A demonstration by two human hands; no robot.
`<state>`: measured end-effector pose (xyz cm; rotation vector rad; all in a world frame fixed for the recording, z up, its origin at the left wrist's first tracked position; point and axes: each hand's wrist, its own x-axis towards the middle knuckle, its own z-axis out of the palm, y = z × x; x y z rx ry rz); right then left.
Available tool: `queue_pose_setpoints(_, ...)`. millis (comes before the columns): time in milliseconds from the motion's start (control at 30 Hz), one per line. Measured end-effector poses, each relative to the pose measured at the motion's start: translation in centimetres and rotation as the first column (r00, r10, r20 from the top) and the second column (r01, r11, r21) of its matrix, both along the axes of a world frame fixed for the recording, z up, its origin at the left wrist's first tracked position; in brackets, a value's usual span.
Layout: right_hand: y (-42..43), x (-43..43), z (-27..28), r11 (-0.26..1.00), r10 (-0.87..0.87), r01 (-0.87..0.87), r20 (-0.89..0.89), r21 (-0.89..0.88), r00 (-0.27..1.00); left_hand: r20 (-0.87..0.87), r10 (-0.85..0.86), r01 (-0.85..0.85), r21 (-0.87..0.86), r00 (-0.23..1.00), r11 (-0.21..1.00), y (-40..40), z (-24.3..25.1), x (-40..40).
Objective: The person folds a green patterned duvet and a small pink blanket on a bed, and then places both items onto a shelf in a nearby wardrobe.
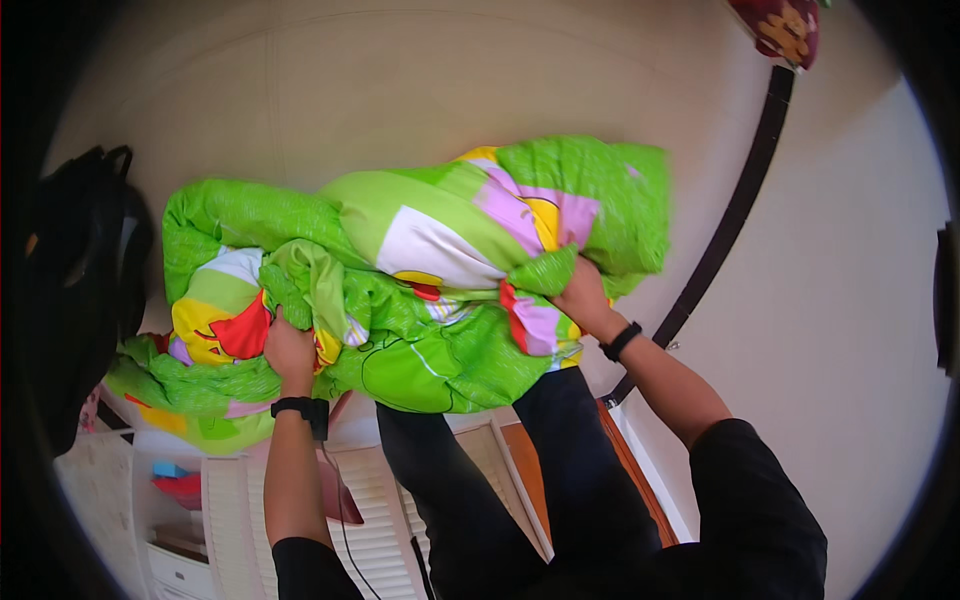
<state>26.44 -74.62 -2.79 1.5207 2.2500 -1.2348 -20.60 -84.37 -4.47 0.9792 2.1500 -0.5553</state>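
A bulky quilt (420, 330) in bright green fabric, printed with white, yellow, red and pink cartoon patches, is bunched up across my front. My left hand (291, 346) grips gathered folds on its left part, beside a red and yellow print. Farther right, my right hand (586, 296) clutches another fold, with a green flap of cloth rising by the thumb. The cloth hides most of the fingers of both hands. Behind the quilt's lower edge are my legs in dark trousers (480, 472).
A black bag (82, 270) is at the left. A dark strip (727, 202) runs along the wall's foot at right, towards a dark red bear-printed item (784, 34). White louvred doors (375, 510), a shelf unit with a drawer (180, 574) and a thin cable (346, 525) appear below.
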Motion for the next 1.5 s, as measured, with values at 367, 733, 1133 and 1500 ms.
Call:
queue_pose_setpoints(367, 11.6, -4.5, 14.1, 0.953, 0.272, -0.238, -0.186, 0.186, 0.944, -0.067, -0.192, 0.191, -0.027, 0.979, 0.981, -4.5, 1.7, -2.8)
queue_pose_setpoints(733, 3.3, 10.8, 1.7, 0.999, 0.039, -0.039, 0.019, 0.021, 0.999, -0.119, -0.096, 0.088, -0.072, 0.988, 0.993, -7.6, -0.6, -3.6)
queue_pose_setpoints(1133, 4.3, 6.3, 6.1, 0.865, 0.341, -0.371, -0.146, -0.338, 0.929, -0.138, -0.133, 0.102, -0.206, 0.981, 0.973, -6.3, -1.4, -3.2)
queue_pose_setpoints(1500, 3.9, 4.3, 21.0, 0.168, -0.154, -0.353, -0.378, -0.921, 0.913, -0.082, -0.196, 0.177, -0.196, 0.977, 0.964, -4.7, -0.7, -3.0)
